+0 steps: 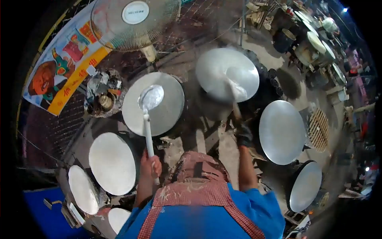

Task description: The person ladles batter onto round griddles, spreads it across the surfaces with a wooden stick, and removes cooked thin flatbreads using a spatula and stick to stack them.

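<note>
My left hand [151,166] is wrapped round the pale handle of a ladle [152,96]. The ladle's bowl, coated with whitish stuff, is over a round pan [171,113] covered in a pale layer. My right hand [243,134], in a dark glove, is closed on the wooden handle of a second tool. This tool's whitish, broad head [238,92] is at the lower part of another round metal pan [217,67], which has a shiny patch. Motion and haze blur the head, so its exact shape is unclear.
More round pans surround me: a white-coated pan [112,163], a second [82,189], and a bare grey pan [281,132] on the right. A fan [135,24] stands ahead. A slatted rack [318,129] and a dark pot [284,40] are farther right.
</note>
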Demonstrator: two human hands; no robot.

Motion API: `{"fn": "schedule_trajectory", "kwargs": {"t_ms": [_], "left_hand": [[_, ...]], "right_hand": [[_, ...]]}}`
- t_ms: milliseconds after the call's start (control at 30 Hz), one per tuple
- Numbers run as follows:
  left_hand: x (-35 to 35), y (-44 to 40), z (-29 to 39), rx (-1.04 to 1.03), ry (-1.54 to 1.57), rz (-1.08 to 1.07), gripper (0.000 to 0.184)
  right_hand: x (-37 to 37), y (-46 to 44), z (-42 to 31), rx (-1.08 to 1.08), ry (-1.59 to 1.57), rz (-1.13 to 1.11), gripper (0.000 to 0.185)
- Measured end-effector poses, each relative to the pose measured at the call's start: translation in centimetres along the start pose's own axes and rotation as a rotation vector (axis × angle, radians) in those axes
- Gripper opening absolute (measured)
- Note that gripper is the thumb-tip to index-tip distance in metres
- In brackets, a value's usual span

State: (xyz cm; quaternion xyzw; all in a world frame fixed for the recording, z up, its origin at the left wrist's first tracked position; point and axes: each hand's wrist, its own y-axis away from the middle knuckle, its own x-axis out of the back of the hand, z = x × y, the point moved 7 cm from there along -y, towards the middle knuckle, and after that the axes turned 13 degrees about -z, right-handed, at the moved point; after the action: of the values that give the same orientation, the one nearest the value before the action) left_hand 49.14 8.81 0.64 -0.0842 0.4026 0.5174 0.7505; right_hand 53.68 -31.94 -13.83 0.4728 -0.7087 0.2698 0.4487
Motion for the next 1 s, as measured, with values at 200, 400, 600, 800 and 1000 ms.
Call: {"fn": "schedule_trajectory", "kwargs": {"t_ms": [200, 400, 600, 800, 1000], "left_hand": [[-0.3, -1.6, -2.2, 0.080, 0.175, -0.127, 0.048], [-0.5, -3.1, -3.2, 0.205, 0.109, -0.130, 0.049], [-1.6, -5.1, -4.8, 0.383, 0.069, -0.024, 0.047], [-2.6, -5.9, -4.6, 0.407, -0.071, 0.004, 0.045], [-3.2, -7.9, -5.2, 0.501, -0.136, 0.133, 0.042]], "right_hand": [[-3.9, -2.5, 3.3, 0.150, -0.088, -0.004, 0.023], [2.5, -1.3, 6.5, -0.123, -0.349, -0.099, 0.030], [0.9, -3.1, -0.1, -0.056, 0.221, -0.357, 0.036], [-0.9, -2.2, 10.8, -0.219, -0.687, 0.065, 0.036], [3.2, -3.4, 4.3, -0.005, -0.015, 0.070, 0.038]]}}
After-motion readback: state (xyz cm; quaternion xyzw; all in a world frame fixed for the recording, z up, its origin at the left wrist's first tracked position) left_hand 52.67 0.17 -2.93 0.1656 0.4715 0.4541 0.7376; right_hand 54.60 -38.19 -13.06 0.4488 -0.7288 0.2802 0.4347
